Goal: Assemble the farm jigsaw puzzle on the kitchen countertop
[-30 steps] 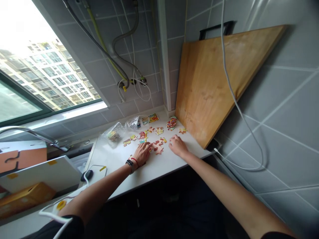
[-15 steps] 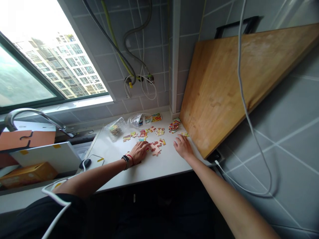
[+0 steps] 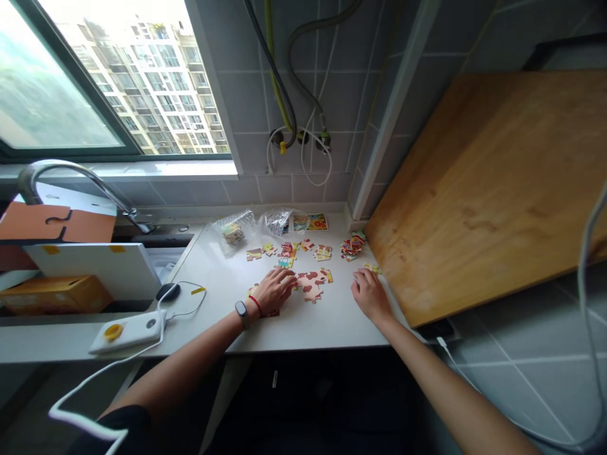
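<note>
My left hand (image 3: 274, 292) lies over the left side of a joined brown-and-pink patch of jigsaw puzzle (image 3: 313, 284) on the white counter. Its fingers bend down together onto a puzzle piece at the patch's edge, mostly hidden beneath them. More pieces show partly under the palm. To the right, my right hand (image 3: 371, 295) rests on the counter, fingers loosely apart and holding nothing visible. A yellow puzzle piece (image 3: 373, 268) lies just beyond its fingertips. Behind the patch sit a red-and-yellow joined section (image 3: 287, 254), loose pieces (image 3: 323, 253) and a heaped pile of pieces (image 3: 353, 246).
Clear plastic bags (image 3: 234, 231) and a picture card (image 3: 317, 222) lie at the back. A large wooden board (image 3: 493, 189) leans at the right. Left are a faucet (image 3: 80, 170), boxes (image 3: 57, 294), a power strip (image 3: 128, 332) and a white cable (image 3: 90, 382).
The camera view has shifted, bringing the power strip into sight and moving the counter rightward. Both hands stay at about the same places beside the pieces.
</note>
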Motion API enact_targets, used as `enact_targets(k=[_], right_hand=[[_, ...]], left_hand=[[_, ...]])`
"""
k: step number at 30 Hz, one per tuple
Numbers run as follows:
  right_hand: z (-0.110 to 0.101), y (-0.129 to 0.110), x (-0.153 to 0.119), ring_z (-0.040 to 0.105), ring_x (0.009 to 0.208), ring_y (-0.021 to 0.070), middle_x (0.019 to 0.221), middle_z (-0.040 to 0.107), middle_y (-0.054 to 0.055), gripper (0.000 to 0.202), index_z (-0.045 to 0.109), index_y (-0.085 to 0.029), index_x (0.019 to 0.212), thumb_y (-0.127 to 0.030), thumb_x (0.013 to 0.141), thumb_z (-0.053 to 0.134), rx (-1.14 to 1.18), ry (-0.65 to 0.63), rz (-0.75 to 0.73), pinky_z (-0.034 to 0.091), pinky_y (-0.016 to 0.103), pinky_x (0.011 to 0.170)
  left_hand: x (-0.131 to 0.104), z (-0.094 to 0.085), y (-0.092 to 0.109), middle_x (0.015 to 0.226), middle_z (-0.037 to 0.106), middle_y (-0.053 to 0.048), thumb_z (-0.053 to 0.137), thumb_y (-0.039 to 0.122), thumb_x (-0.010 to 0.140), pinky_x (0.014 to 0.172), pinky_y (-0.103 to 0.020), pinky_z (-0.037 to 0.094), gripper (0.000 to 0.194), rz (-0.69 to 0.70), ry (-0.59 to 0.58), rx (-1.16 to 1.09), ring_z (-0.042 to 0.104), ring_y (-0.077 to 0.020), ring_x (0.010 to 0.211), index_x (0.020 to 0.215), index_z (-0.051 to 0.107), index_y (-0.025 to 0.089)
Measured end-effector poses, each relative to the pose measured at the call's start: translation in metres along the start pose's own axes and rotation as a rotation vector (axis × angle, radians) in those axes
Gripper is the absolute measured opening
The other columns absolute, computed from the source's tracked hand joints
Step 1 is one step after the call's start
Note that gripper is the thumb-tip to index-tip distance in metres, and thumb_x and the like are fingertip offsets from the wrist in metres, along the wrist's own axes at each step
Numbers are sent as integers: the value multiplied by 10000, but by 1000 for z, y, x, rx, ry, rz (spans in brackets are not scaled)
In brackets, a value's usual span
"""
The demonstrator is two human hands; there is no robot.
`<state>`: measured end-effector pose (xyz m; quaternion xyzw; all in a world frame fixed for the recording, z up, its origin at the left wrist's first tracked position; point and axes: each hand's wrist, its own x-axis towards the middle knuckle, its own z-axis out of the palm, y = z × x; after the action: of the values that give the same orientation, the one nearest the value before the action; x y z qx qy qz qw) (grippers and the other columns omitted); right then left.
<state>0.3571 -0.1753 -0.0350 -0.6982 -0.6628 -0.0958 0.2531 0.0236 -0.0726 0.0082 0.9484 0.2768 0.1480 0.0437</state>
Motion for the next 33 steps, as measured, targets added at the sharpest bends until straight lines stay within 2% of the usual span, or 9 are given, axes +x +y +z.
enact_targets(k=[2,4,7,11,15,18,21,27,33], right_hand=[[1,0,1,613,1132,301,1182,686,151,271,725,-154,1117,-163,952,510,0,10,-2,504,417,1013],[2,-2,3,615,1115,293,1167,686,141,270,721,-164,1117,-157,941,517,-4,15,6,501,409,1008],[-1,-6,4,607,1100,289,1145,688,135,268,719,-165,1107,-144,922,526,-33,14,45,488,404,999],[-7,-10,4,566,1142,309,1124,683,149,237,725,-160,1053,-141,908,539,-102,25,102,448,430,1023],[-10,-10,4,551,1137,300,1133,676,143,234,727,-172,1040,-138,899,544,-163,15,125,437,410,983],[-10,-10,3,543,1130,296,1142,679,133,239,729,-180,1057,-149,897,554,-179,3,136,433,402,953],[-10,-11,3,541,1119,297,1149,682,135,230,731,-174,1045,-150,892,561,-172,8,154,423,407,954],[-11,-11,3,557,1076,284,1110,697,122,223,737,-174,1025,-149,886,565,-162,24,141,414,388,929],[-12,-10,3,559,1067,284,1108,693,121,211,729,-183,1010,-162,891,556,-161,36,141,409,392,917]], left_hand=[[3,-2,-1,1258,694,-136,477,259,1060,998,-445,539,277,-54,-18,6,642,-277,1160,1249,664,182],[18,-4,-7,1238,703,-132,519,247,1038,955,-424,565,277,-102,-54,9,670,-270,1112,1268,662,187],[59,-7,-22,1331,675,-135,580,167,973,1004,-390,559,359,-111,-137,7,665,-266,1190,1325,651,185],[123,-3,-43,1496,587,-126,535,45,931,1044,-371,540,550,-69,-260,0,644,-263,1270,1447,592,224],[162,6,-52,1441,620,-130,582,92,960,1003,-364,558,488,-39,-364,-6,674,-267,1210,1426,612,236],[176,10,-54,1370,640,-129,649,248,1007,987,-428,577,366,-43,-432,3,668,-264,1173,1369,625,201],[186,9,-58,1333,637,-116,657,378,1020,954,-476,594,370,-55,-503,23,664,-256,1133,1325,624,171],[209,6,-68,1330,638,-115,658,375,1019,948,-468,596,370,-101,-625,41,666,-254,1127,1327,622,172],[219,1,-69,1327,640,-115,666,373,1014,952,-474,594,375,-145,-623,13,666,-258,1133,1324,623,166]])
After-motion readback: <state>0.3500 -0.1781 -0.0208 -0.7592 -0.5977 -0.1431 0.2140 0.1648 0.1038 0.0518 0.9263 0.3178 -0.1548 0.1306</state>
